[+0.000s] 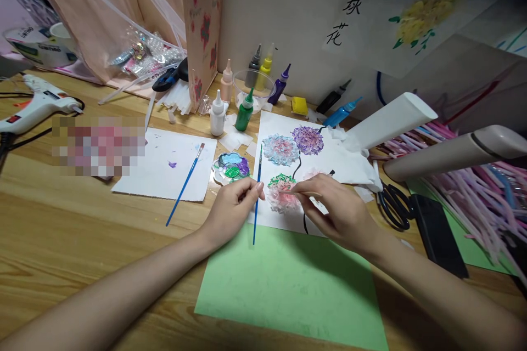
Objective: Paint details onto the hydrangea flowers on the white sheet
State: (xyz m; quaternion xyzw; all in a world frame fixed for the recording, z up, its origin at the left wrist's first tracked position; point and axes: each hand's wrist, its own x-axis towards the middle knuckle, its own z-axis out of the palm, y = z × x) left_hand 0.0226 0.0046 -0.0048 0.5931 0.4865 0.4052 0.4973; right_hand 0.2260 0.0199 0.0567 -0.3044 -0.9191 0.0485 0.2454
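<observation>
Two bare forearms (148,282) stretch out ahead of me, either side of a green sheet (288,285) on the wooden table (61,230). I see the right hand (341,211) in a narrow grip, pinching a thin stick (315,194) over a pink flower (282,198) with green strokes along its upper edge, on the white paper (275,123). The left hand (234,205) is curled beside it, overlapping a blue brush (255,222); I cannot tell whether that grip holds it. Just beyond the left hand sits a paint palette (217,176). Farther on I have a green bottle (245,112) beside a white bottle (217,118), then a yellow flower picture (428,16) on the wall (284,16).
</observation>
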